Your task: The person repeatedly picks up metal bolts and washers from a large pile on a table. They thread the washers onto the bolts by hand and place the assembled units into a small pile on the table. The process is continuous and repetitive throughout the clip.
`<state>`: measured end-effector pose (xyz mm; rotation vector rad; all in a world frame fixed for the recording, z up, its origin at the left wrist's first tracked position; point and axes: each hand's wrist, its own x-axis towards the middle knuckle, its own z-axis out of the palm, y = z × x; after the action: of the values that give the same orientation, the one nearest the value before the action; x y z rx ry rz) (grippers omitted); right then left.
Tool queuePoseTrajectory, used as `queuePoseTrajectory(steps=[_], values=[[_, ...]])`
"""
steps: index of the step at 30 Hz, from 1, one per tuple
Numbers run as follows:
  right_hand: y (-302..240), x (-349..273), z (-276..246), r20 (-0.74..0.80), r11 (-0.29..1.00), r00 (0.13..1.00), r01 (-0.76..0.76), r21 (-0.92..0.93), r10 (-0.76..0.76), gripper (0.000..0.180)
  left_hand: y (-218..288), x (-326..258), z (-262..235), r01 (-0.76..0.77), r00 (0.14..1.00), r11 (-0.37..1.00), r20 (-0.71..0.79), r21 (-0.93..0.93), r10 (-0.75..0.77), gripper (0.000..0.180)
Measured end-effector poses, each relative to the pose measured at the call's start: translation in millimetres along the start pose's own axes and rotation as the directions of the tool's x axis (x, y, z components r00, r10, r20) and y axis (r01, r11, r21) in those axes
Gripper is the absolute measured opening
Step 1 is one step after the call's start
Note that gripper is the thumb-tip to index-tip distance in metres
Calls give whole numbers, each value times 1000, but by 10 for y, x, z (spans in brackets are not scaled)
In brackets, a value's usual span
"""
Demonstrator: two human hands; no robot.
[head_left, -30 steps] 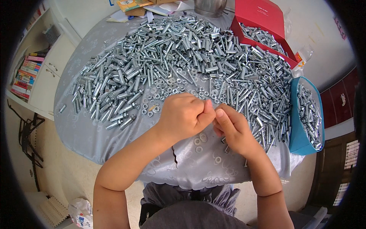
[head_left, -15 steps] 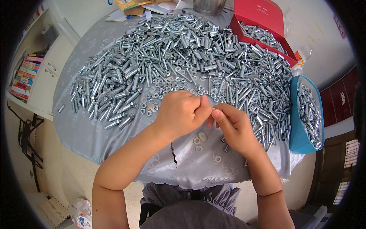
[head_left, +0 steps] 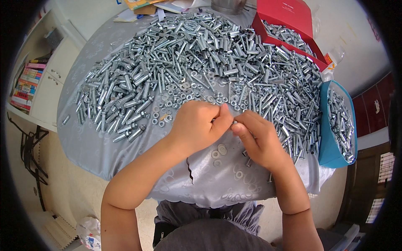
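Right over the near half of a table in a silvery patterned tablecloth (head_left: 92, 146), two bare hands are up close against each other, fingertips pretty much meeting. The left hand (head_left: 197, 123) is curled into a loose fist, back of the hand up, thumb pressed against the bent forefinger. Honestly can't tell what's inside it, the fingers cover everything. The right hand (head_left: 257, 140) has a narrow pinch going, thumb and forefinger almost together on a small metal piece (head_left: 234, 122) that sits right in between the two hands. Only a sliver of it shows, so no idea from here if it's a nut, a washer or a bolt end

Just past the knuckles there's a patch of nuts and washers (head_left: 180, 98), and behind that a massive heap of shiny bolts and sleeves (head_left: 201, 46) spreading out to both sides. On the near side of the hands a few loose washers (head_left: 223, 149) lie flat on the cloth, near a dark wavy mark (head_left: 189, 170)

Far right corner has a red box (head_left: 284, 19) with its lid up and more hardware in it, and nearer on the right edge there's a blue bin (head_left: 331, 154), also loaded with metal parts. A metal bucket (head_left: 228, 6) stands at the far edge, papers (head_left: 176, 7) to the left of it
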<state>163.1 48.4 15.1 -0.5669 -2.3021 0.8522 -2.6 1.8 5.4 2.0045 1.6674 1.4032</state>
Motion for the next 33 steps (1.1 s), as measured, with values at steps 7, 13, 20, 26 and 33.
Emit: queuePoseTrajectory(steps=[7, 13, 20, 26, 33], values=[[-57, -16, -76, 342, 749, 890, -443, 493, 301, 39, 22, -29, 14, -36, 999, 996, -13, -81, 35, 36], [-54, 9, -134, 534, 538, 746, -662, 522, 398, 41, 40, -31, 5, -86, 996, 994, 15, -61, 87, 36], [-85, 1, -73, 383, 724, 845, -523, 450, 372, 22, 84, -29, -23, -18, 999, 986, 24, -164, 22, 34], [-69, -20, -20, 159, 856, 960, -279, 436, 232, 17, 55, -19, -40, -17, 999, 992, 44, -128, 23, 35], [112, -26, -117, 275, 913, 957, -193, 359, 95, 19, 40, -37, -3, -24, 997, 996, 65, -89, 30, 35]])
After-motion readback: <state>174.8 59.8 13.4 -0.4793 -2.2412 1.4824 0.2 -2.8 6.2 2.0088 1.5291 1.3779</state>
